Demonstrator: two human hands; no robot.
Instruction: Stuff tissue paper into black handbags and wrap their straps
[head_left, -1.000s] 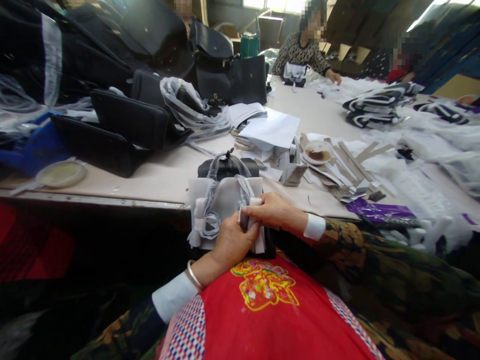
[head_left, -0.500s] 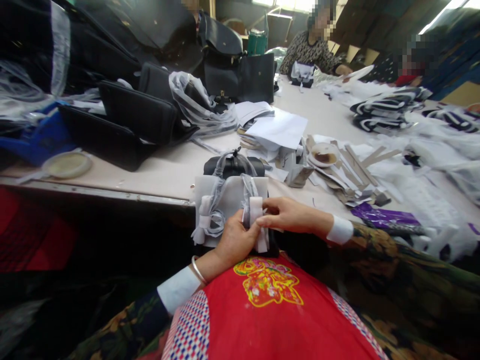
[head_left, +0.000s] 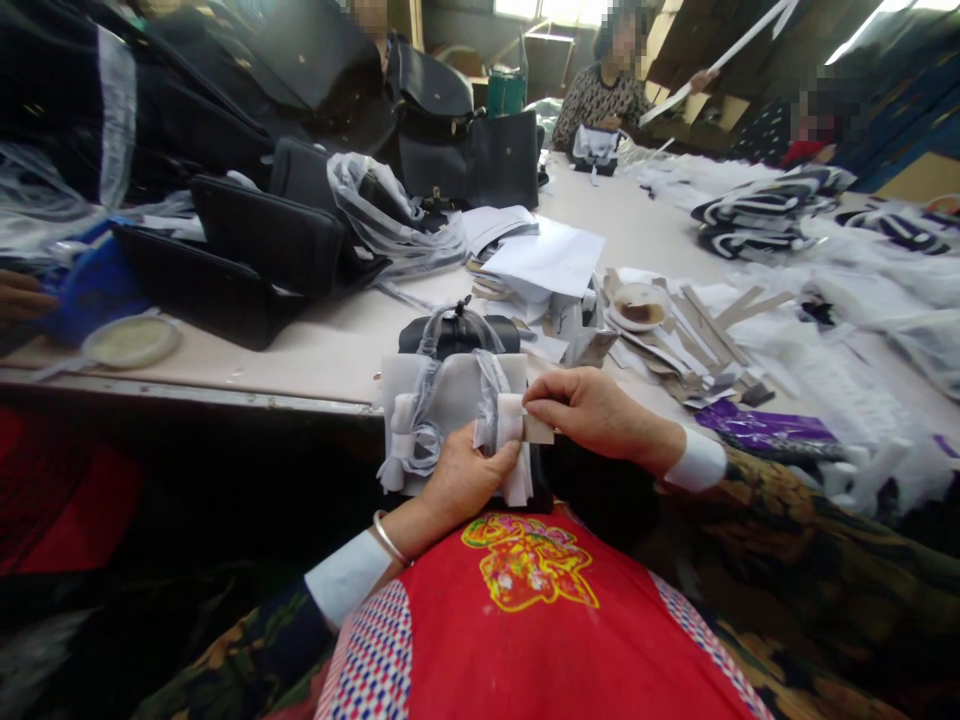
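Bag (head_left: 459,343) is resting at the near edge of the desk (head_left: 330,385), its black top showing beyond a white sheet (head_left: 459,385). Plastic-wrapped straps (head_left: 491,380) are curving over the sheet. The left hand (head_left: 459,472) is pinching the right-side white wrap (head_left: 511,415), while the right hand (head_left: 600,412) is pinching a small tab (head_left: 538,428) just beside it. Papers (head_left: 551,258) are lying farther back; a dish (head_left: 634,323) is sitting among card strips (head_left: 709,322) to the right.

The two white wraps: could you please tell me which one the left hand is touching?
The right wrap, where the left hand rests its thumb; the other wrap, beside the coiled loops, is untouched.
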